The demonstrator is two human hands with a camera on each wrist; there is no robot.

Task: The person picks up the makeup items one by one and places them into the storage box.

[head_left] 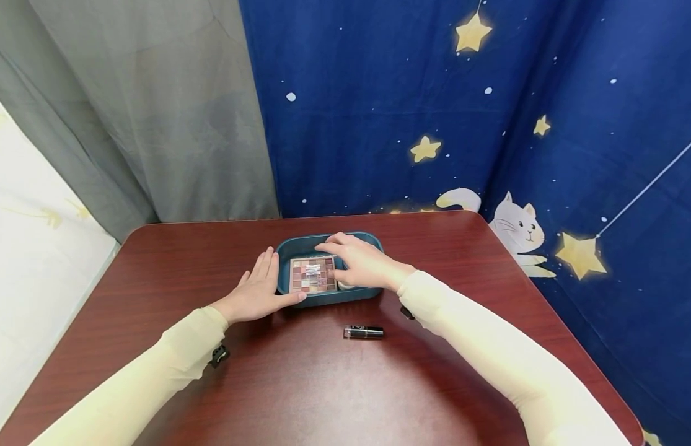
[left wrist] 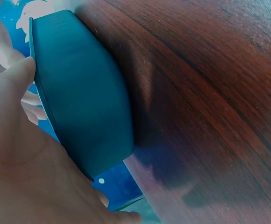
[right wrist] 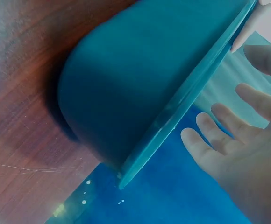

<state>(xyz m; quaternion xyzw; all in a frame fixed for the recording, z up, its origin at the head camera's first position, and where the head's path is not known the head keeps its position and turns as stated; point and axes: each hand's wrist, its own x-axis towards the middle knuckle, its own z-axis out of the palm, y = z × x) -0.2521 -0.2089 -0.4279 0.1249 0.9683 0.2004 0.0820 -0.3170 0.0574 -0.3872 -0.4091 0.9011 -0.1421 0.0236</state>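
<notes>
A dark teal tray (head_left: 345, 298) with raised walls stands on the table. My left hand (head_left: 250, 298) rests against its left end with straight fingers, the thumb lying along the front rim. In the left wrist view that thumb (left wrist: 22, 74) touches the rim. Over the tray's right half hovers my right hand (head_left: 367, 261); in the right wrist view its fingers (right wrist: 198, 142) are spread and relaxed, with nothing in them. Inside the tray lies an eyeshadow palette (head_left: 313, 275) with many coloured pans. A whitish item (head_left: 345, 285) beside it is mostly hidden under the right hand.
A black lipstick tube (head_left: 364, 332) with a clear end lies on the reddish-brown table (head_left: 256, 390) in front of the tray. Behind the table hang a grey curtain (head_left: 194, 124) and a blue curtain (head_left: 356, 111) with stars.
</notes>
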